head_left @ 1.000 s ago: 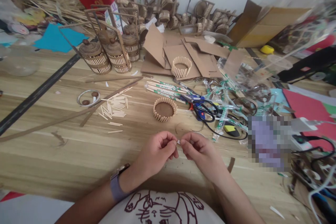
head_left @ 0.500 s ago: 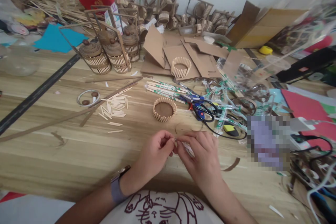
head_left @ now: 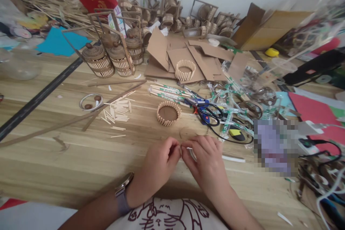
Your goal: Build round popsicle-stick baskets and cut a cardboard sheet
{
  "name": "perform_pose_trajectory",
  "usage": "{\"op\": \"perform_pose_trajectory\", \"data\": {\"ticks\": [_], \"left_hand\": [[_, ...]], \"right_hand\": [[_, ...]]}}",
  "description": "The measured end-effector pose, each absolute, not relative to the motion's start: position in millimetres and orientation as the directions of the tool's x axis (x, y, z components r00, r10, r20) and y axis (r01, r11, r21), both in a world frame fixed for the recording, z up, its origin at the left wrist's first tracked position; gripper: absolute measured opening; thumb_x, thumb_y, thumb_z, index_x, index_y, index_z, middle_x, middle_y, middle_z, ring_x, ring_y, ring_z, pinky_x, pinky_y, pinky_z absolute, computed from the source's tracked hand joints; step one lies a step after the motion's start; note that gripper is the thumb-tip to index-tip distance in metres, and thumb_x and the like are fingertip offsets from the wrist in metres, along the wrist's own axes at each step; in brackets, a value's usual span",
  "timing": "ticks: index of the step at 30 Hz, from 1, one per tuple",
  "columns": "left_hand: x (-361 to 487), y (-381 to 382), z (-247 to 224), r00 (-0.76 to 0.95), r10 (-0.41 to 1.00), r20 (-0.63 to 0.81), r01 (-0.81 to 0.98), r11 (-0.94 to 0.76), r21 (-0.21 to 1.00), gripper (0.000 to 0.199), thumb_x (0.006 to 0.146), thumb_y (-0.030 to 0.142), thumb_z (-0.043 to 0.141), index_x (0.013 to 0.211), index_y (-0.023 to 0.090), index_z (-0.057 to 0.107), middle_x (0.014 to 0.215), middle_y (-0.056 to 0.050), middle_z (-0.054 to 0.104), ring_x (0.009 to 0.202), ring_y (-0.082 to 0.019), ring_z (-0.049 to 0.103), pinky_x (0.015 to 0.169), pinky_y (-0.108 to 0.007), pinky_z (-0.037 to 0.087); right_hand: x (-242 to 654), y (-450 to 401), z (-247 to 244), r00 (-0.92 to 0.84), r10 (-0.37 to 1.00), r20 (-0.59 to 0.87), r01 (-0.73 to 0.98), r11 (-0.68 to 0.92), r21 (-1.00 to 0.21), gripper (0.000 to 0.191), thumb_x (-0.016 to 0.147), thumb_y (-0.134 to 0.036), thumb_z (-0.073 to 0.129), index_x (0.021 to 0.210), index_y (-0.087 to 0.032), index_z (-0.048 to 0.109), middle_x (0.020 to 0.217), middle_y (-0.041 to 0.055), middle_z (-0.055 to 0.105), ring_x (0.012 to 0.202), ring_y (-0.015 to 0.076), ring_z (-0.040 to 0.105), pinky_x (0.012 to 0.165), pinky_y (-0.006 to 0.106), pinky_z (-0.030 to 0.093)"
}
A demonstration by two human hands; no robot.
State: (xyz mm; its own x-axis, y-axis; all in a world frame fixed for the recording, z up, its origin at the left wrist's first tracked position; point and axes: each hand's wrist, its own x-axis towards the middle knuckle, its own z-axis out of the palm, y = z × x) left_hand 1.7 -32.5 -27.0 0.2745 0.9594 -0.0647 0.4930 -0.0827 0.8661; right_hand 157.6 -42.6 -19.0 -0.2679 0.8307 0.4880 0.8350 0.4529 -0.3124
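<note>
My left hand (head_left: 161, 160) and my right hand (head_left: 206, 161) meet fingertip to fingertip above the front of the table, both pinched closed. A narrow paper-like strip (head_left: 234, 159) runs out past my right hand, showing a white face. Its end lies at the fingertips and is mostly hidden by them. Just beyond the hands stands a small round basket (head_left: 168, 114) with a brown base and a wall of short sticks. A second stick ring (head_left: 185, 70) rests on cardboard farther back. Short cut sticks (head_left: 120, 110) lie loose to the left.
Scissors (head_left: 206, 109) and wrapped chopsticks (head_left: 169, 91) lie behind the right hand, beside a tangle of green-white wrappers. Lidded stick baskets with tall handles (head_left: 98, 61) stand back left. Cardboard sheets (head_left: 180, 55) fill the back middle. A ring of tape (head_left: 91, 102) sits left.
The strip past my right hand has turned from its brown face to its white face and reaches out straighter. My hands have shifted slightly, still pinched together.
</note>
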Motion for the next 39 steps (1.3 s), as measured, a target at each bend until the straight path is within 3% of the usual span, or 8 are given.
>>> {"op": "perform_pose_trajectory", "data": {"ticks": [8,19,28,39], "left_hand": [[1,-32,-29,0.299,0.954,-0.005,0.536,-0.164,0.828,0.017,0.092,0.023,0.044,0.083,0.02,0.057,0.074,-0.003,0.066,0.066,-0.018,0.059,0.06,-0.027,0.035],[1,-31,-24,0.302,0.951,-0.068,0.42,-0.068,0.905,0.018,0.09,0.026,0.042,0.082,0.02,0.058,0.073,-0.002,0.066,0.067,-0.017,0.06,0.061,-0.026,0.038],[2,-30,-26,0.301,0.947,-0.111,0.368,-0.008,0.93,0.02,0.089,0.03,0.04,0.082,0.021,0.057,0.075,-0.003,0.066,0.069,-0.018,0.06,0.064,-0.027,0.04],[2,-27,-27,0.254,0.95,-0.18,0.074,0.167,0.983,0.026,0.088,0.044,0.048,0.083,0.02,0.055,0.072,-0.002,0.065,0.064,-0.015,0.057,0.06,-0.025,0.044]], "right_hand": [[160,-41,-20,-0.3,0.826,0.478,0.813,0.483,-0.324,0.014,0.094,-0.016,0.053,0.084,-0.02,0.062,0.081,0.0031,0.064,0.079,0.0199,0.054,0.078,0.035,0.034],[164,-38,-28,-0.216,0.889,0.403,0.714,0.425,-0.556,0.015,0.093,-0.016,0.052,0.082,-0.024,0.06,0.081,0.0016,0.065,0.079,0.02,0.059,0.074,0.034,0.038],[166,-35,-30,-0.172,0.907,0.383,0.67,0.393,-0.63,0.016,0.091,-0.019,0.056,0.077,-0.024,0.062,0.076,0.0001,0.066,0.075,0.0193,0.06,0.071,0.031,0.04],[171,-35,-25,-0.058,0.921,0.384,0.719,0.305,-0.624,0.022,0.093,-0.025,0.049,0.072,-0.023,0.055,0.07,0.0007,0.061,0.069,0.0189,0.057,0.067,0.031,0.04]]}}
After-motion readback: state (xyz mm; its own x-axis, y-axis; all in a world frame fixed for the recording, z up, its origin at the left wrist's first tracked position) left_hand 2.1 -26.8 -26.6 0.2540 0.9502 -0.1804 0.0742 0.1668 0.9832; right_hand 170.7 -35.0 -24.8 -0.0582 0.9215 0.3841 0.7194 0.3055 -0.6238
